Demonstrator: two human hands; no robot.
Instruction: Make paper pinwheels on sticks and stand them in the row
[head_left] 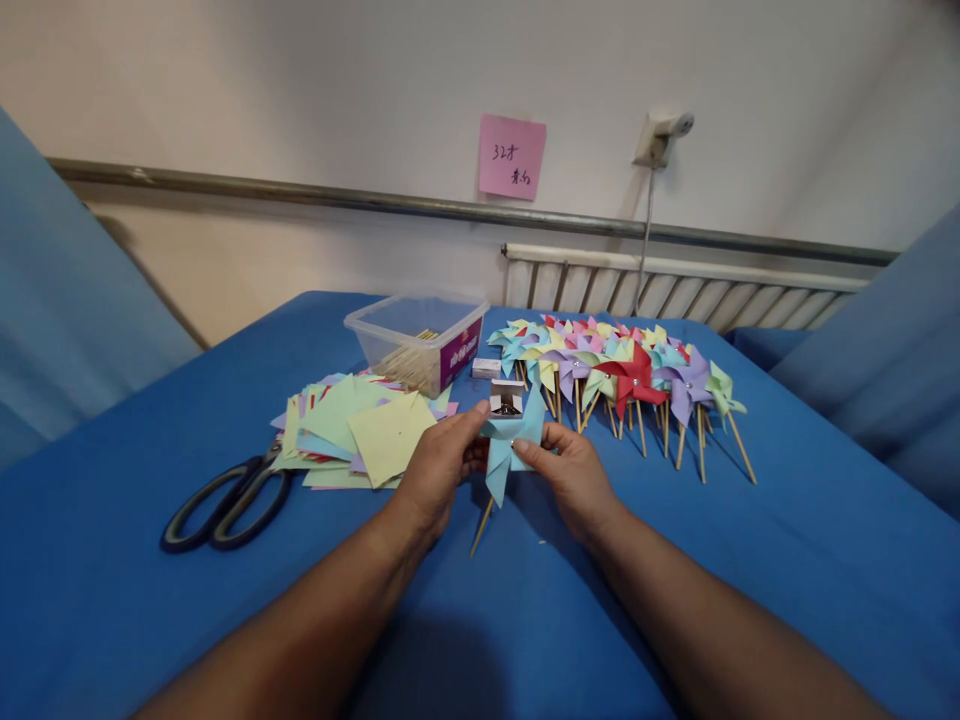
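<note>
Both hands, left hand [441, 462] and right hand [571, 470], pinch light-blue pinwheel [510, 440] (flimsy paper, creases easily); safer hold looks like the stick [481, 526].

This looks like a craft workstation set up in a plain room. A table [787, 560] draped in blue cloth stands against a bare wall, with a radiator [675, 290] just behind the table and a pink handwritten note [511, 156] stuck above it. Blue partitions flank the table, and finished paper pinwheels [622, 370] lie in rows on it.
</note>
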